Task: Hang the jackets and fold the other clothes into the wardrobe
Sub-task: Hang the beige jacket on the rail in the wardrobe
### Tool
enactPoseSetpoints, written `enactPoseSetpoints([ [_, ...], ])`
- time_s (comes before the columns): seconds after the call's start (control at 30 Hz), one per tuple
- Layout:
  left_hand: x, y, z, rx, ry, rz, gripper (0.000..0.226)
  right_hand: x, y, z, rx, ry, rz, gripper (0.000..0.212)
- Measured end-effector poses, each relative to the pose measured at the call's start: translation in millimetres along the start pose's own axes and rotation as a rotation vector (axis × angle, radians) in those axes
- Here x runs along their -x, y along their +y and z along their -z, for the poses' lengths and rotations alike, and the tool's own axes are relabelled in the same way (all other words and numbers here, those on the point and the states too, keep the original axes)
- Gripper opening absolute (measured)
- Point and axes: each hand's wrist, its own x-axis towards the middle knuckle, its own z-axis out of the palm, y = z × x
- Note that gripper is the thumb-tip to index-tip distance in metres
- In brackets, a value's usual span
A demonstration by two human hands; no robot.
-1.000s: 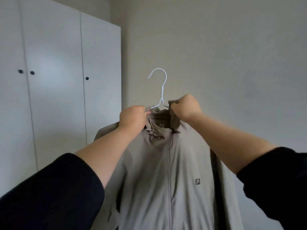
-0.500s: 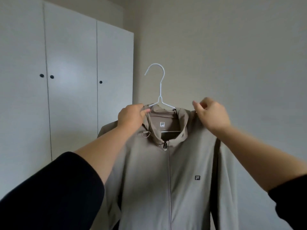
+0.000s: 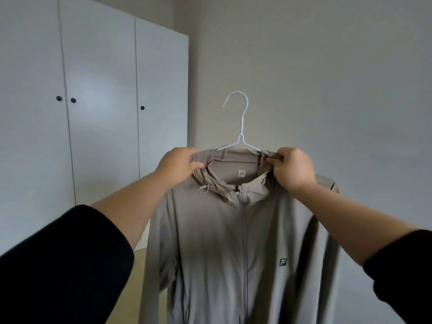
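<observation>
jacket (image 3: 233,253): we see it zipped, on white hanger (image 3: 242,127)
left hand (image 3: 178,164): fingers pinching collar
right hand (image 3: 293,168): fingers gripping collar
wardrobe (image 3: 100,101): doors closed, far left

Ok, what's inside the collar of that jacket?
A white hanger: its hook and upper arms show above the collar, the rest is hidden under the jacket.
</observation>
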Motion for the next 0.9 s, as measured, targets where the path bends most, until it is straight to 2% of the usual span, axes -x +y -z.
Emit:
enactPoseSetpoints([
  [0.1, 7.7, -3.3, -3.3, -0.211, 0.259, -0.122, 0.024, -5.0, -3.2, -2.6, -0.048, 0.080, 0.038, 0.022],
  [0.17, 11.7, -2.2, -14.3, -0.291, 0.214, -0.140, 0.046, -6.8, -3.5, -6.9, -0.045, 0.001, 0.022, 0.025],
  [0.23, 13.6, 1.2, -23.9, -0.230, 0.211, -0.131, 0.056, -3.3, 1.1, -13.9, -0.025, -0.041, -0.011, 0.026],
  [0.33, 6.4, 9.2, -35.4, -0.040, 0.218, -0.072, 0.053, 5.9, 10.3, -28.9, -0.029, -0.015, -0.030, 0.026],
  [0.5, -25.8, 16.7, -66.4, 0.131, 0.009, -0.046, 0.044, -2.7, 25.9, -64.6, -0.058, 0.030, -0.014, 0.020],
  [0.57, -41.3, 15.4, -87.9, 0.111, -0.009, -0.090, 0.036, -12.4, 35.4, -87.9, -0.077, 0.031, -0.037, 0.020],
  [0.7, -81.0, -12.8, -135.4, 0.041, 0.112, -0.186, 0.008, -34.9, 58.5, -150.3, -0.126, 0.001, -0.077, 0.020],
  [0.77, -101.3, -37.2, -159.7, 0.039, 0.103, -0.190, 0.017, -47.6, 71.1, -182.8, -0.135, -0.047, -0.096, 0.022],
  [0.9, -135.5, -88.5, -191.4, 0.001, 0.051, -0.202, 0.020, -84.5, 76.4, -232.2, -0.147, -0.207, -0.127, 0.033],
])
